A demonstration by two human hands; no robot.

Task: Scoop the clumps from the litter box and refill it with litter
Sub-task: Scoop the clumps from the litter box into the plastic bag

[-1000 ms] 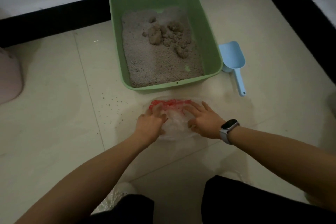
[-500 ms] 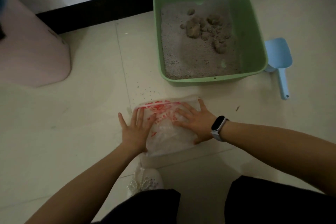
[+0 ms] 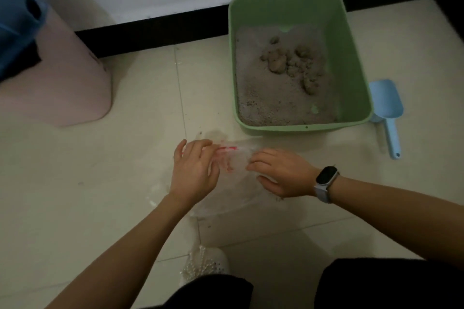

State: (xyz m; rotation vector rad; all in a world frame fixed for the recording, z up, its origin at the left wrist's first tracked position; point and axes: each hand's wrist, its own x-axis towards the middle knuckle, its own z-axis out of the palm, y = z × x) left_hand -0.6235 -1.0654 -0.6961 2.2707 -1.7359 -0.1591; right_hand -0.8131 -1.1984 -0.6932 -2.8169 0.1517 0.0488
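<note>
A green plastic litter box point(image 3: 356, 63) sits on the pale tiled floor point(image 3: 75, 195), close to the black strip at the bottom of the wall. It is a deep box with rounded corners and smooth sides, and its long side runs from the wall toward the person. Inside is grainy grey litter point(image 3: 271, 98), like coarse sand. Lumpy brown clumps point(image 3: 291, 63) sit in a pile toward the box's far right part. Just beside the right side of the box lies a light blue plastic scoop point(image 3: 386, 105). Its wide cup end points toward the wall and its thin handle points toward the person. In front of the box, a thin, see-through, crinkly plastic bag point(image 3: 233, 190) with red print lies on the floor. The left hand point(image 3: 194, 173) has its fingers bent and close together, pinching the top edge of the bag. The right hand point(image 3: 281, 173) rests on the bag with curled fingers, but I cannot tell if it grips it. A dark smartwatch point(image 3: 325, 180) with a pale band is on the right wrist. A smooth pink bin point(image 3: 62, 78) stands at the far left by the wall. A few grey grains point(image 3: 200, 133) dot the floor.
</note>
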